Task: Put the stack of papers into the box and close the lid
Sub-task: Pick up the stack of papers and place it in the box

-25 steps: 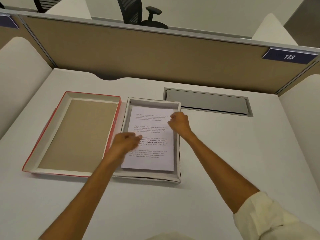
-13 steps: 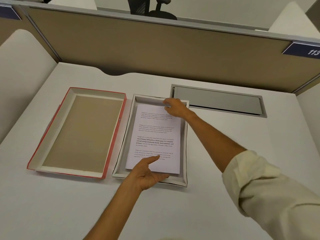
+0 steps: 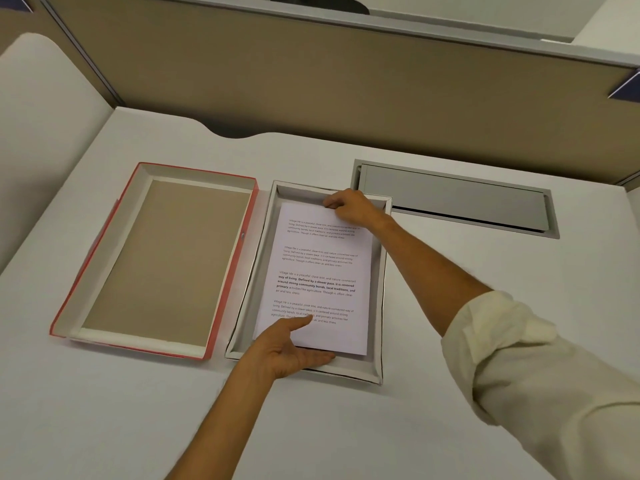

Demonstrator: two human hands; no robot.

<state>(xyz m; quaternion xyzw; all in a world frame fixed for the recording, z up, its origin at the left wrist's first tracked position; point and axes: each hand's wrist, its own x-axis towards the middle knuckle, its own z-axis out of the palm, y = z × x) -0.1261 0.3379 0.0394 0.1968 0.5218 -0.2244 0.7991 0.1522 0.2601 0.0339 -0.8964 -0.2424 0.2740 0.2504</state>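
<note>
White papers between both hands

- I am looking at an office cubicle: a tan fabric partition panel with a grey metal top rail stands well beyond my right hand.
- The plain white laminate desk under both hands has a curved cut-out at its far edge.
- A grey metal cable-access flap is set flush in the desk just right of that hand.
- A black office chair base shows beyond the panel.
</note>
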